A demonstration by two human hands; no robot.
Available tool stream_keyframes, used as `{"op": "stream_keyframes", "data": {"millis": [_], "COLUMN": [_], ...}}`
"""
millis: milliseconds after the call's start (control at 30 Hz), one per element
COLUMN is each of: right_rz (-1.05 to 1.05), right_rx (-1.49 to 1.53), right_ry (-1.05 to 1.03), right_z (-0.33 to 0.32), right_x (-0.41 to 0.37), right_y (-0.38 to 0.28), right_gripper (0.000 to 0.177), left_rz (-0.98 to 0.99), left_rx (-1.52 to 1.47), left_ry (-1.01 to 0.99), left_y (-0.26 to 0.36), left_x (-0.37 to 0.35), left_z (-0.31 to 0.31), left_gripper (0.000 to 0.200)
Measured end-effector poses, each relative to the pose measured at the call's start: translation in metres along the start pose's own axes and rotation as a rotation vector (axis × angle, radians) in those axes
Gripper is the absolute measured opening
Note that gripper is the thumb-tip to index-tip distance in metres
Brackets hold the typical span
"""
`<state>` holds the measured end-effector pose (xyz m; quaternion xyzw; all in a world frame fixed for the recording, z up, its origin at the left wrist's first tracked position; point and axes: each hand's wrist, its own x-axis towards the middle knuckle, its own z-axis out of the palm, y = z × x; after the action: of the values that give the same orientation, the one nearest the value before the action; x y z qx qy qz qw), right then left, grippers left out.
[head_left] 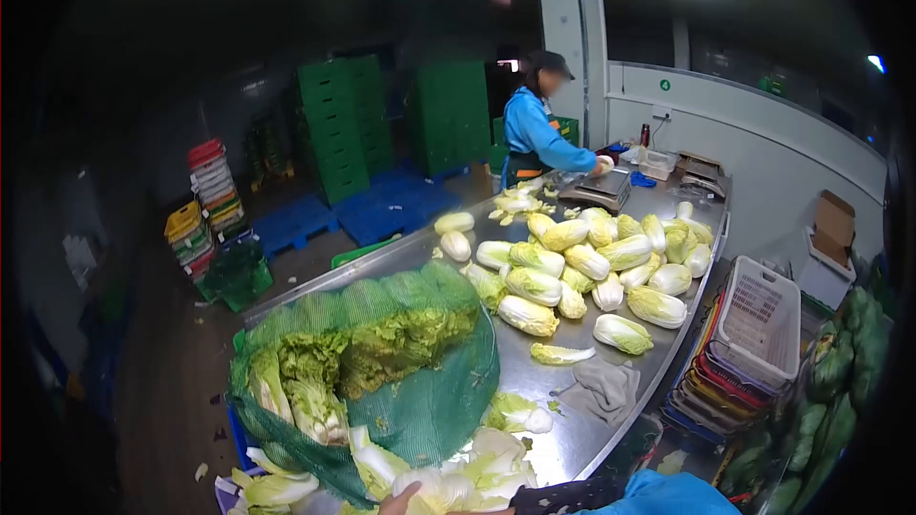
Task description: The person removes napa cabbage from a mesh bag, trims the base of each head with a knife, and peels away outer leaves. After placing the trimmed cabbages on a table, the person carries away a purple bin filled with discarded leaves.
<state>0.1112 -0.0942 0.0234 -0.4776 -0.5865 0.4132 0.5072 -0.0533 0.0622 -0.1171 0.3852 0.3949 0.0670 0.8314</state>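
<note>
Only the edge of my right hand point(397, 502) shows at the bottom, reaching left from a blue sleeve point(668, 496) with a dark patterned cuff. It rests against a pile of loose pale cabbage leaves and trimmed heads point(468, 477) at the near end of the steel table point(582, 439). Its fingers are cut off by the frame, so its grip is unclear. Just beyond it lies a large green net sack point(382, 372) full of napa cabbages. My left hand is out of view.
Several trimmed napa cabbages point(592, 272) lie heaped mid-table, and a grey cloth point(603, 387) is nearer. At the far end a person in a blue jacket point(534, 133) works at a scale point(601, 187). Stacked crates point(759, 324) stand right of the table, with green crates point(343, 124) behind.
</note>
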Motion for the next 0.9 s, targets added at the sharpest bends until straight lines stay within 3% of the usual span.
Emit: {"op": "stream_keyframes", "data": {"millis": [133,167,200,233,300,333,400,433,500,533,600,667,733,833,900], "right_rz": [0.065,0.268,0.308,0.326,0.507,0.511,0.564,0.581,-0.059,-0.181,-0.15,-0.115,-0.059,-0.058,0.061], "right_rx": [0.585,0.696,0.395,-0.352,-0.987,-0.964,-0.552,-0.53,-0.564,-0.473,-0.415,-0.422,-0.56,-0.521,-0.467], "right_ry": [0.158,0.3,0.414,0.536,0.477,0.397,0.526,0.467,0.355,0.325,0.176,0.098,-0.031,-0.134,-0.202], "right_z": [-0.021,-0.04,-0.058,-0.072,-0.08,-0.072,-0.05,-0.033,-0.007,0.008,0.025,0.028,0.03,0.039,0.04], "right_x": [-0.036,-0.047,-0.05,-0.046,-0.071,-0.07,-0.072,-0.071,-0.061,-0.051,-0.043,-0.04,-0.038,-0.034,-0.033], "right_y": [-0.013,-0.008,0.005,0.028,0.026,0.019,0.013,0.014,0.008,-0.002,-0.02,-0.019,-0.014,-0.007,-0.015], "right_gripper": [0.04,0.048,0.051,0.052,0.041,0.041,0.034,0.034,0.028,0.028,0.024,0.023,0.013,0.007,0.01], "left_rz": [0.107,0.139,0.174,0.209,0.293,0.331,0.451,0.429,0.424,0.469,0.463,0.45,0.433,0.422,0.397], "left_rx": [-0.036,-0.066,-0.102,-0.143,-0.201,-0.164,0.11,0.165,0.182,0.254,0.336,0.532,0.53,0.578,0.634], "left_ry": [0.025,0.002,-0.04,-0.093,-0.224,-0.274,-0.249,-0.246,-0.238,-0.226,-0.211,-0.045,-0.015,0.039,0.058], "left_y": [0.009,0.008,0.01,0.015,0.039,0.058,0.089,0.091,0.074,0.059,0.037,0.022,0.02,0.02,0.018], "left_x": [-0.022,-0.029,-0.037,-0.047,-0.072,-0.087,-0.123,-0.136,-0.156,-0.166,-0.181,-0.19,-0.197,-0.196,-0.195], "left_z": [0.009,0.005,0.0,-0.006,-0.02,-0.023,-0.023,-0.023,-0.015,-0.003,0.011,0.017,0.018,0.022,0.023], "left_gripper": [0.083,0.083,0.083,0.083,0.083,0.084,0.087,0.088,0.091,0.092,0.093,0.092,0.091,0.089,0.088]}}
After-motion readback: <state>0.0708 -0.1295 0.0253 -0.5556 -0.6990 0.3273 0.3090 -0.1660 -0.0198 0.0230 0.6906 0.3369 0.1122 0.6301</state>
